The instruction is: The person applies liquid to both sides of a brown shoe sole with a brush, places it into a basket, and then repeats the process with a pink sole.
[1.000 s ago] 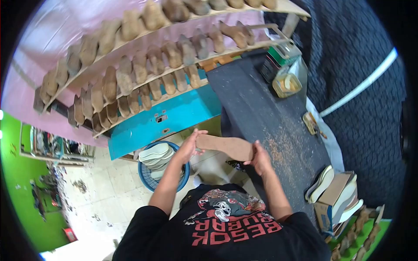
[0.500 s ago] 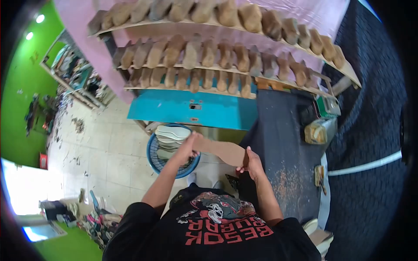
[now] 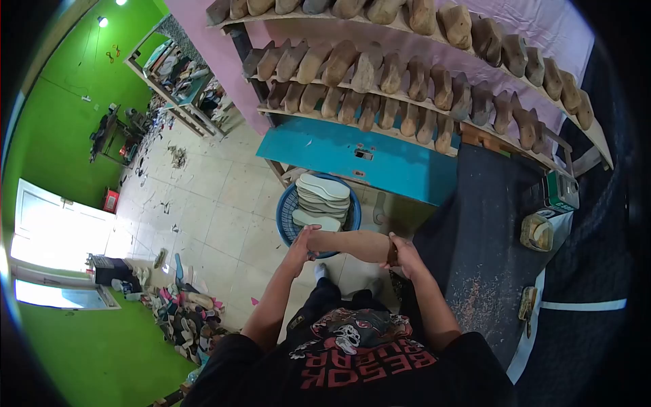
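A tan shoe insole (image 3: 351,244) is stretched sideways in front of me, held by its two ends. My left hand (image 3: 298,252) is closed round its narrower end, at the near rim of the basket. My right hand (image 3: 407,256) grips the wider end, thumb on top, close to the dark bench. Just beyond the insole stands a round blue plastic basket (image 3: 285,216). Inside it is a stack of pale cream soles (image 3: 321,191).
Wooden shoe lasts (image 3: 371,68) line several shelves ahead. Below them is a turquoise board (image 3: 319,150). The dark bench (image 3: 468,224) at right bears brown shavings, a jar (image 3: 536,233), a green can (image 3: 561,192) and a brush (image 3: 527,303). A shoe pile (image 3: 190,315) lies at left.
My view has turned left, so the shelves and basket appear further right. Both hands keep hold of the insole, which now sits nearer my body, with more of the basket showing.
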Demonstrator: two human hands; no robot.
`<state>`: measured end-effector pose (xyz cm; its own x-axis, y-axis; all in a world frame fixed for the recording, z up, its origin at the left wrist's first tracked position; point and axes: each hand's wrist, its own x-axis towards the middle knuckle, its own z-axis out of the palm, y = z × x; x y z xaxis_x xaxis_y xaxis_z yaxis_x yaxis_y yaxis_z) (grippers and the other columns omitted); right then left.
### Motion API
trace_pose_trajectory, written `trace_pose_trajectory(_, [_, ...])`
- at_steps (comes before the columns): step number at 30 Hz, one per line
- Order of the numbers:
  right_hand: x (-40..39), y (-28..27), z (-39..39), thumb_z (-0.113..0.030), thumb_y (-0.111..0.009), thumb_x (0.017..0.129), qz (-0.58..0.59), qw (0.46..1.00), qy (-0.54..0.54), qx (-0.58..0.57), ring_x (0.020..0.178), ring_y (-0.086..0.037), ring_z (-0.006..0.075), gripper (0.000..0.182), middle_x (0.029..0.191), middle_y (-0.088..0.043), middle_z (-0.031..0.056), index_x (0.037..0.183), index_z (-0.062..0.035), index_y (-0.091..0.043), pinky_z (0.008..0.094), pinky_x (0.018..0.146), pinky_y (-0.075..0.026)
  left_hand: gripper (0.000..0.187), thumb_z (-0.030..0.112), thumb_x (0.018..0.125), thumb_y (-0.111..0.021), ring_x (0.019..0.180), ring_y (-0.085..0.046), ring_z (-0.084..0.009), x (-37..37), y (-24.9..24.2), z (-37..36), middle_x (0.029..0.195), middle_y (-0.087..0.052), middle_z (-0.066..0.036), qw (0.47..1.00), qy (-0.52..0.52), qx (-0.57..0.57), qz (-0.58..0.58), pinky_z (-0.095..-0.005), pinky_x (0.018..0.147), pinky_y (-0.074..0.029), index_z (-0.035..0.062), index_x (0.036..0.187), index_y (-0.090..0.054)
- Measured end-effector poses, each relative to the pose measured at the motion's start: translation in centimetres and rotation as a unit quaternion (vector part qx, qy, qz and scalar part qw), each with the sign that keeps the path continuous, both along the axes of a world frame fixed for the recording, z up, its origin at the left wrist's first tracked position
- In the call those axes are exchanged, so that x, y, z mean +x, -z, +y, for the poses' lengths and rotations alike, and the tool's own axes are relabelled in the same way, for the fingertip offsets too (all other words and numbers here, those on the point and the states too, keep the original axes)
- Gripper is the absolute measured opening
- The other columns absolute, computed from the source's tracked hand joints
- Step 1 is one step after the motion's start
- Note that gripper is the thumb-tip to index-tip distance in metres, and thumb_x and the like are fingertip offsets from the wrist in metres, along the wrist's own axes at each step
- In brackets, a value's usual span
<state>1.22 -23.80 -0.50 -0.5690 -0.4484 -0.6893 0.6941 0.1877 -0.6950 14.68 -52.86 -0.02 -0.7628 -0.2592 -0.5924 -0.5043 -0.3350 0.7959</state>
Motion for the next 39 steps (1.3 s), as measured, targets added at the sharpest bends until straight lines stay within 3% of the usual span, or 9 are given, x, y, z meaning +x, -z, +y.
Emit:
trace_pose_trajectory(4, [0.2,-0.4,-1.5,-0.043,-0.048,0.105,0.035,0.999,0.01,0.002,0.06,-0.07,0.0272,0.049,0.086,-0.07,0.0153,0.111,0.0027,-0.064,0.0329,0.049,-0.057,0.053,0.056,0.107,-0.028,0.074,-0.049,-0.0139,-0.5,0.4,-2.0,0.105,-0.06,-0.002,0.999,0.019,0.029,-0.008,-0.0289,0.066,-0.044,0.0187,0.135,-0.055])
trace_pose_trajectory(13, [3.9,0.5,-9.3,-0.038,-0.051,0.102,0.006,0.989,0.131,0.067,0.06,-0.07,0.03,0.047,0.09,-0.07,0.0177,0.115,0.0059,-0.062,0.0342,0.05,-0.058,0.051,0.055,0.105,-0.032,0.065,-0.053,-0.0115,-2.3,4.1,-11.2,0.097,-0.063,-0.002,0.995,0.101,0.015,0.01,-0.0265,0.06,-0.044,0.022,0.133,-0.059])
trace_pose_trajectory(15, [5.5,0.0,-12.6,-0.039,-0.05,0.102,0.017,0.986,0.158,0.057,0.067,-0.071,0.031,0.048,0.091,-0.07,0.02,0.117,0.0062,-0.059,0.0363,0.053,-0.059,0.049,0.057,0.104,-0.033,0.063,-0.052,-0.0104,-3.1,3.7,-14.4,0.095,-0.062,-0.001,0.994,0.094,0.045,-0.02,-0.0268,0.058,-0.044,0.0211,0.123,-0.061])
trace_pose_trajectory(20, [6.1,-1.4,-17.4,-0.041,-0.047,0.105,0.012,0.99,0.141,0.027,0.065,-0.07,0.0261,0.047,0.089,-0.071,0.0162,0.112,0.003,-0.062,0.0329,0.054,-0.056,0.043,0.055,0.104,-0.037,0.062,-0.046,-0.0083,-6.9,2.8,-20.2,0.09,-0.059,0.001,0.991,0.116,0.047,0.034,-0.0245,0.056,-0.038,0.02,0.113,-0.061])
trace_pose_trajectory(26, [6.6,-2.7,-17.3,-0.045,-0.043,0.107,0.004,0.979,0.201,0.016,0.061,-0.067,0.0206,0.051,0.076,-0.068,0.0107,0.102,0.0004,-0.065,0.0329,0.054,-0.053,0.039,0.051,0.104,-0.041,0.071,-0.049,-0.0094,-10.8,1.1,-19.9,0.094,-0.059,0.001,0.971,0.229,-0.029,0.061,-0.0259,0.059,-0.04,0.0187,0.113,-0.061])
trace_pose_trajectory(31, [5.4,1.6,-15.5,-0.046,-0.046,0.106,0.033,0.982,0.187,0.021,0.059,-0.066,0.0207,0.053,0.076,-0.067,0.0117,0.1,0.002,-0.065,0.0321,0.054,-0.053,0.037,0.046,0.103,-0.047,0.076,-0.057,-0.0124,-8.9,3.6,-18.5,0.099,-0.063,-0.001,0.984,0.169,-0.058,0.004,-0.0266,0.063,-0.045,0.0152,0.117,-0.061])
trace_pose_trajectory(33, [4.9,3.4,-14.7,-0.046,-0.052,0.104,0.031,0.992,0.118,0.032,0.062,-0.068,0.0204,0.051,0.077,-0.068,0.0119,0.105,0.0026,-0.065,0.0328,0.055,-0.056,0.036,0.044,0.102,-0.05,0.071,-0.059,-0.0137,-7.5,6.7,-18.8,0.097,-0.064,-0.002,0.98,0.194,-0.043,0.003,-0.0276,0.063,-0.046,0.0149,0.119,-0.061])
trace_pose_trajectory(35, [4.4,3.4,-14.6,-0.044,-0.053,0.105,0.004,0.995,0.099,0.027,0.065,-0.069,0.0194,0.047,0.08,-0.069,0.0119,0.107,0.0012,-0.065,0.0317,0.058,-0.057,0.029,0.037,0.102,-0.052,0.067,-0.06,-0.015,-6.1,9.9,-18.9,0.094,-0.064,-0.003,0.984,0.174,-0.018,-0.044,-0.028,0.061,-0.047,0.0129,0.116,-0.061])
trace_pose_trajectory(39, [2.5,6.8,-14.1,-0.038,-0.053,0.106,0.034,0.999,0.0,0.02,0.072,-0.071,0.0188,0.038,0.091,-0.072,0.0089,0.114,-0.0024,-0.064,0.0279,0.065,-0.057,0.02,0.027,0.102,-0.051,0.072,-0.063,-0.0166,-4.5,10.6,-18.8,0.094,-0.064,-0.006,0.991,0.117,0.007,-0.067,-0.0289,0.059,-0.051,0.01,0.107,-0.061])
